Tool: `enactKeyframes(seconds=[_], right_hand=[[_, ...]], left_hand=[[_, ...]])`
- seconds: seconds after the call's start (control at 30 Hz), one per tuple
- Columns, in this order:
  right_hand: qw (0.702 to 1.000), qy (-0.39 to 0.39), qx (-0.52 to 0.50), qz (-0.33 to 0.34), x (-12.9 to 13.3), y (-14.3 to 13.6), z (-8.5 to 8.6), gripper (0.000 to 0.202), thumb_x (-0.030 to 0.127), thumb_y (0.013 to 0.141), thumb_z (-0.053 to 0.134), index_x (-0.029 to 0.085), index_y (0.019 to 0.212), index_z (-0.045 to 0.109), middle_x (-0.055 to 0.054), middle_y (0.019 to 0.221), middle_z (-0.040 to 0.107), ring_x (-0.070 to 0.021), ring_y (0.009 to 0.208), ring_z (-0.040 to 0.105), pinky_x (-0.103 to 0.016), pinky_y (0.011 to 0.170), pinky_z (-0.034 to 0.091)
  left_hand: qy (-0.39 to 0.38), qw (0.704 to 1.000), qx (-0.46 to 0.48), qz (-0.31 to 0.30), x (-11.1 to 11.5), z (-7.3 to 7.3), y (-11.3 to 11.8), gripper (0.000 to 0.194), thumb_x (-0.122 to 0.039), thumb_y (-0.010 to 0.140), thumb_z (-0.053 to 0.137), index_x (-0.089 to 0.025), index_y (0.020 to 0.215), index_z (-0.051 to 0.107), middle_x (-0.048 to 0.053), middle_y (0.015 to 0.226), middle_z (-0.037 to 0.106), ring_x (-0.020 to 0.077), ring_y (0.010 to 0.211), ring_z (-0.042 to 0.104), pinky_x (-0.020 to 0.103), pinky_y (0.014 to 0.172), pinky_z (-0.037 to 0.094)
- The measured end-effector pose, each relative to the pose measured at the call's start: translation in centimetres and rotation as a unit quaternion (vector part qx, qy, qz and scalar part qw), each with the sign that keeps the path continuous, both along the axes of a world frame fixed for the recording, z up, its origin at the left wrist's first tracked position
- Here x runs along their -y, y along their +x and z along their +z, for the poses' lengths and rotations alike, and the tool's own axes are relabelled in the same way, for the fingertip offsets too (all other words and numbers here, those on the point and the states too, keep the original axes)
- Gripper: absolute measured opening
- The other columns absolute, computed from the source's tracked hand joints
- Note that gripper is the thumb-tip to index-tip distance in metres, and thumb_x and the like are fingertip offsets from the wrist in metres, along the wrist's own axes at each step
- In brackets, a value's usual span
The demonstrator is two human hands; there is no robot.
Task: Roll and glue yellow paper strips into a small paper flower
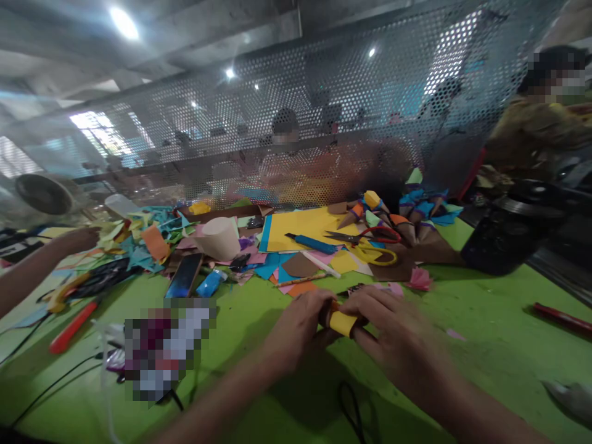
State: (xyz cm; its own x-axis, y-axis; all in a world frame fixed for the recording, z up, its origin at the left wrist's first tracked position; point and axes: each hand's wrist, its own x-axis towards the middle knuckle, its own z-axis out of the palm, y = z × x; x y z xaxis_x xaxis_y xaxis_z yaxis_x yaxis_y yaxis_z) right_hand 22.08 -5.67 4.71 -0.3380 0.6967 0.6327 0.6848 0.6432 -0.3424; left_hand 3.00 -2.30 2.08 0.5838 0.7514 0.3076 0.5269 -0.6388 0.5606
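Both hands meet over the green table (pixel 250 333), close to its middle. Between them is a small curled piece of yellow paper (pixel 342 322) with a dark brown part at its left end. My left hand (pixel 303 320) has its fingers closed on the brown end. My right hand (pixel 388 320) grips the yellow side, its fingers bent over the top. Just beyond the hands lie an orange paper scrap (pixel 303 288) and a pencil-like stick (pixel 308 279). Fingertips partly hide the curled piece.
Yellow sheets (pixel 296 228), a blue cutter (pixel 314 243), yellow-handled scissors (pixel 377 253), and a paper roll (pixel 219 237) lie behind. Paper cones (pixel 409 228) stand back right, near a black container (pixel 504 240). A phone (pixel 185 274) and orange-handled tool (pixel 74 327) are left; another person's arm (pixel 46 259) reaches in.
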Motion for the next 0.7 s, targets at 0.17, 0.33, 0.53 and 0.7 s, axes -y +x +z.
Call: enactKeyframes(seconds=[0.17,0.33,0.53,0.7], right_hand=[[1.0,0.005,-0.007,0.007,0.0,-0.03,-0.26,0.014,0.009,0.088,0.055,0.02,0.088,0.062,-0.004,0.085,0.067,-0.0212,0.077,0.061,-0.033,0.068,0.043],[1.0,-0.001,-0.002,-0.004,0.05,-0.09,-0.18,0.015,0.009,0.087,0.054,0.02,0.085,0.063,-0.004,0.082,0.067,-0.0208,0.076,0.06,-0.033,0.068,0.045],[1.0,0.013,-0.005,-0.01,0.05,-0.08,-0.13,0.014,0.01,0.087,0.054,0.02,0.084,0.063,-0.005,0.083,0.067,-0.0201,0.075,0.06,-0.032,0.067,0.045],[1.0,0.006,-0.003,-0.012,0.07,-0.04,-0.17,0.016,0.008,0.085,0.054,0.02,0.082,0.063,-0.005,0.082,0.066,-0.0207,0.075,0.06,-0.032,0.067,0.043]], left_hand=[[-0.007,1.0,0.019,-0.003,0.07,-0.37,-0.04,0.034,-0.028,0.088,0.061,-0.018,0.116,0.047,0.008,0.101,0.062,0.0218,0.088,0.057,0.036,0.078,0.048],[-0.015,0.999,0.038,-0.008,0.2,-0.73,-0.06,0.044,-0.034,0.089,0.061,-0.019,0.125,0.042,0.011,0.11,0.06,0.025,0.099,0.057,0.041,0.086,0.048],[-0.025,0.998,0.06,-0.011,0.38,-0.7,0.02,0.046,-0.035,0.09,0.061,-0.019,0.127,0.04,0.012,0.113,0.058,0.0249,0.101,0.056,0.041,0.088,0.048],[-0.019,0.998,0.057,-0.022,0.48,-1.0,0.04,0.05,-0.037,0.088,0.063,-0.018,0.129,0.039,0.011,0.113,0.057,0.0249,0.102,0.054,0.041,0.089,0.047]])
